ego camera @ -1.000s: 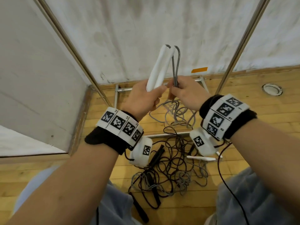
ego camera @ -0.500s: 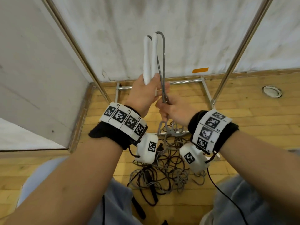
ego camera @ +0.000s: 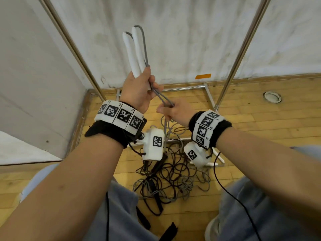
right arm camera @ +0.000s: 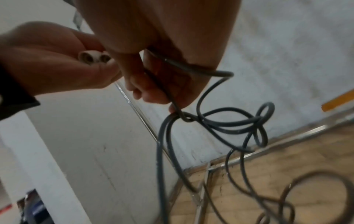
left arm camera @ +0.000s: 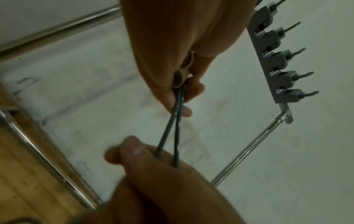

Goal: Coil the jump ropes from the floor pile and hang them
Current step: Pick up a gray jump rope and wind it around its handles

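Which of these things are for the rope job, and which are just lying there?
For the job:
white handles
grey rope
rope pile
hook rack

Just there:
orange tape
floor ring

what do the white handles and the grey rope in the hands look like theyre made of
White handles: probably matte plastic; smooth, uniform white tubes, hollow ends showing in the right wrist view. Grey rope: likely PVC or rubber-coated cord; smooth, faintly glossy, round, bending into springy loops.

The wrist cameras hide part of the floor pile (ego camera: 166, 178) — which rope there joins the grey cord (ego camera: 162, 99) is unclear.
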### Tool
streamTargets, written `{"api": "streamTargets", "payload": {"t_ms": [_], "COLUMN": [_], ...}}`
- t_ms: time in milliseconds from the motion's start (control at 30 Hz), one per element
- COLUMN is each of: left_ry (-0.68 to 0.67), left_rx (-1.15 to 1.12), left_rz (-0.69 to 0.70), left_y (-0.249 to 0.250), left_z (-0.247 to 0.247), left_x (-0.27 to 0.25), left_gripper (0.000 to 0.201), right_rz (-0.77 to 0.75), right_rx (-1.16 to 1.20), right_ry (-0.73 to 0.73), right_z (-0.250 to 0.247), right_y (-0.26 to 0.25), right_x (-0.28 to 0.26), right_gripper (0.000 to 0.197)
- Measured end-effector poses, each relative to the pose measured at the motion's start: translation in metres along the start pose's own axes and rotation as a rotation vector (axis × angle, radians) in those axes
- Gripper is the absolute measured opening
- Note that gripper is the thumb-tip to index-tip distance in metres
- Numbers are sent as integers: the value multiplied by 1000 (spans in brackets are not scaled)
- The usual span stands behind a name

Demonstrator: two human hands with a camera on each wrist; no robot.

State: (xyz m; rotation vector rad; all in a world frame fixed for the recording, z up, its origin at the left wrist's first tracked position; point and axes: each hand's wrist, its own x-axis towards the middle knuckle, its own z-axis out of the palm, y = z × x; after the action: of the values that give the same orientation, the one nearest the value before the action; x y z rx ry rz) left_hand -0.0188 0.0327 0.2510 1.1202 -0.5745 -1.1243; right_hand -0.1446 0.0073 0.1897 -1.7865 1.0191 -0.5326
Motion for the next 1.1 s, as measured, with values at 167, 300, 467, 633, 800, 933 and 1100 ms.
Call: {"api": "streamTargets", "payload": {"t_ms": [167, 300, 467, 633, 800, 933, 1100], "left_ry": [195, 299, 439, 368, 28, -262, -438], "left_rx": [-50, -38, 76, 899, 1419, 1525, 1856], "left_rz": [52, 88, 162, 273, 157, 97, 74], "left_y": [6, 10, 11, -3, -17, -24, -44], "left_z": [-13, -18, -30, -44, -51, -39, -27], "left_x": [9, 15, 25, 34, 34, 28, 19], "left_gripper": [10, 12, 17, 19, 33, 54, 34], "right_rz": [-115, -128, -77, -94, -134, -175, -242], "right_rx": [-419, -496, -686, -617, -640, -641, -643], "right_ry": [-6, -37, -78, -93, -9, 90, 115], "right_z": [-15, -15, -18, -34, -56, -69, -69], "right_y": [-14, -20, -12, -6, -4, -8, -14], "right_x": [-3, -3, -3, 0, 2, 3, 3], "right_gripper": [40, 42, 39, 30, 29, 30, 32]}}
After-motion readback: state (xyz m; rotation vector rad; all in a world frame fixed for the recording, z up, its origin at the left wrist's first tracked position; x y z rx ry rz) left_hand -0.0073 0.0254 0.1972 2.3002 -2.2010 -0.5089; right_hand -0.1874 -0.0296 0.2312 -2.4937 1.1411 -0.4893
